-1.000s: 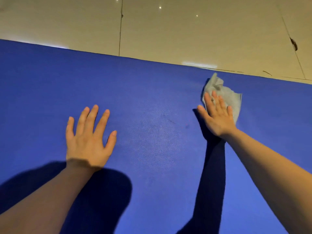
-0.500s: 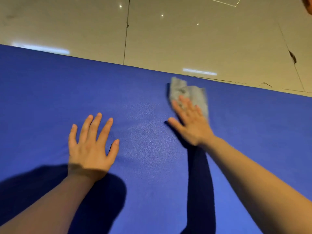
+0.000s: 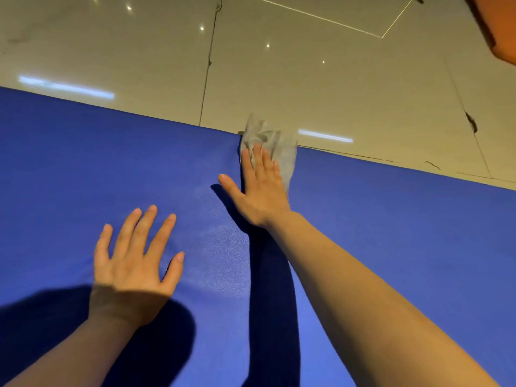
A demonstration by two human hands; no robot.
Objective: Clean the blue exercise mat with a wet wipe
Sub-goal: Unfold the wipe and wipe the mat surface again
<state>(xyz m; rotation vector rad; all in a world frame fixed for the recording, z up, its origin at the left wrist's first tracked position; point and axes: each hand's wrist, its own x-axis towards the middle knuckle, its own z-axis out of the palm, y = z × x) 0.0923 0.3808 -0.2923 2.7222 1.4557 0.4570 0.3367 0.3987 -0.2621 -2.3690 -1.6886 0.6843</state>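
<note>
The blue exercise mat (image 3: 391, 233) fills the lower two thirds of the head view. A crumpled grey-white wet wipe (image 3: 276, 146) lies at the mat's far edge, its top part sticking out over the floor. My right hand (image 3: 258, 191) presses flat on the wipe, fingers laid over its lower part, thumb spread to the left on the mat. My left hand (image 3: 134, 263) rests flat on the mat nearer to me and to the left, fingers spread, holding nothing.
Beyond the mat's far edge lies a glossy beige tiled floor (image 3: 349, 88) with dark grout lines and light reflections. An orange object (image 3: 499, 29) shows at the top right corner. My arms cast dark shadows on the mat.
My right hand has slid the wipe to the left and then up to the mat's far edge. The left hand has stayed flat in the same place on the mat.
</note>
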